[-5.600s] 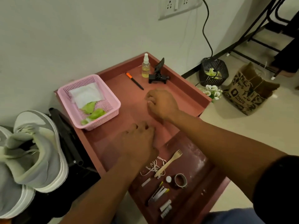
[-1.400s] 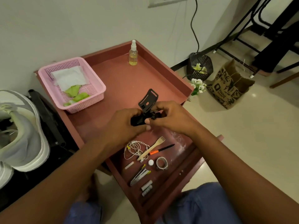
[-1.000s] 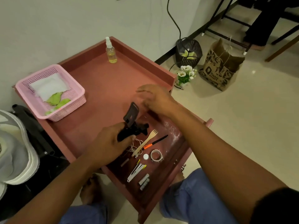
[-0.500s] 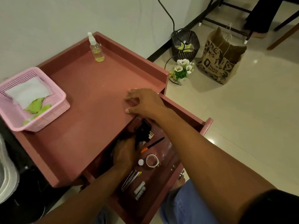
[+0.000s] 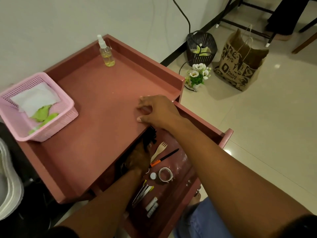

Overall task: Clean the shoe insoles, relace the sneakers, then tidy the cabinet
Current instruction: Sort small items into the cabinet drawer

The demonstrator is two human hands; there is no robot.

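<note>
Head view: left hand (image 5: 139,158) grip grasps black holder (image 5: 150,137), half hidden under cabinet top (image 5: 96,107).

Both forearms are bare; dark short sleeves (image 5: 307,225) show at the near edge, and blue denim trousers (image 5: 204,220) cover the knee.

One bottle (image 5: 106,53) – one basket (image 5: 36,107)
</note>
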